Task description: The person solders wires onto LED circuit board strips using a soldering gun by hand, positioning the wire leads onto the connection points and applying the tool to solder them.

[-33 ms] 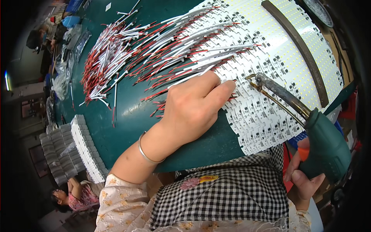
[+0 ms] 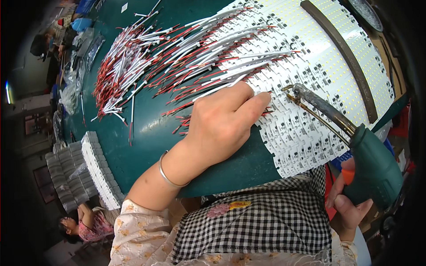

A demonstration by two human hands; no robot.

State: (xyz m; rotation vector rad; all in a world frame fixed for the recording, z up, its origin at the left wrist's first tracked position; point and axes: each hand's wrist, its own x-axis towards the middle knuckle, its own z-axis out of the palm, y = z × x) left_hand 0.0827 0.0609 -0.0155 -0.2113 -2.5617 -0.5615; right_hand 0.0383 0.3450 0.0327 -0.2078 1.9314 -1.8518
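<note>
My left hand is closed in a pinch over the edge of the white LED circuit boards. A short dark wire end shows at its fingertips; the rest of that wire is hidden under the hand. My right hand grips a green soldering gun with an orange trigger. Its metal tip reaches left over the boards and stops a little right of the left fingertips. Rows of red wires in white sleeves lie with their ends on the boards, beyond my left hand.
A heap of loose sleeved wires lies on the green tabletop. A dark curved bar rests across the boards. Stacked white boards stand at the left, near a seated person. A metal dish is at the far right.
</note>
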